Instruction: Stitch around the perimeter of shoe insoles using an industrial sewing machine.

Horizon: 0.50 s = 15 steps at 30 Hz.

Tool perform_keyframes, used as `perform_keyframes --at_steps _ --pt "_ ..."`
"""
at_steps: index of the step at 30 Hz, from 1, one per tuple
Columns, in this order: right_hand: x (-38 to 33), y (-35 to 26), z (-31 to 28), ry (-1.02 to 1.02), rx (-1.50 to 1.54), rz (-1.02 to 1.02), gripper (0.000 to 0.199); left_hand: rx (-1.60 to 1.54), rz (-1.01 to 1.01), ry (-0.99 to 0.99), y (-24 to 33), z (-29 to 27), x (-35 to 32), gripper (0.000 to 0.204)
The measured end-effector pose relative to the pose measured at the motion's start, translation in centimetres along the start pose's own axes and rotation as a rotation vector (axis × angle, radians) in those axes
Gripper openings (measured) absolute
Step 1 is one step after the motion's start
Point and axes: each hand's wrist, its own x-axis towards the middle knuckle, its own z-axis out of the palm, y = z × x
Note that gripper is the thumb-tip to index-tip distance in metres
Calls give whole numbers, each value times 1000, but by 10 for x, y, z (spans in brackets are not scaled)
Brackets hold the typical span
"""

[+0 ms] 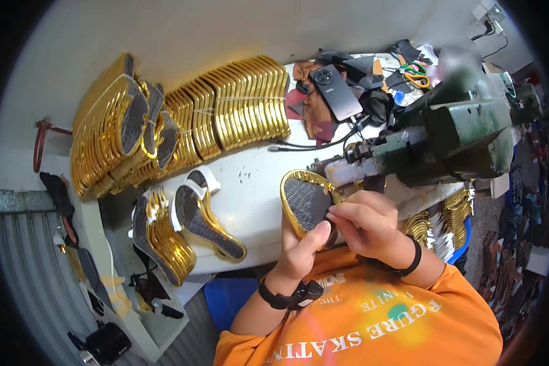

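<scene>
I hold a shoe insole (304,200) with a dark grey face and a shiny gold rim, just in front of a green machine (463,131). My left hand (302,247) grips it from below, with the thumb pressed on the grey face. My right hand (366,224) pinches its right edge, close to the machine's metal head (348,168). The left wrist carries a black watch and the right wrist a black band.
Long rows of gold insoles (238,104) lie stacked on the white table (250,195), with more piles at the left (110,140) and front (171,238). A black phone (335,91), cables, leather scraps and scissors lie behind. More gold pieces (451,216) sit under the machine.
</scene>
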Motion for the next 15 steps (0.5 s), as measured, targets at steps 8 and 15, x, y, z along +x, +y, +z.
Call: perform_keyframes --at_steps 8,15 --pt "-18 -29 -17 -19 86 184 35 -233 -100 -17 10 -4 -46 50" --pt "-36 -54 -34 -20 70 167 26 15 -80 -18 17 14 -67 44"
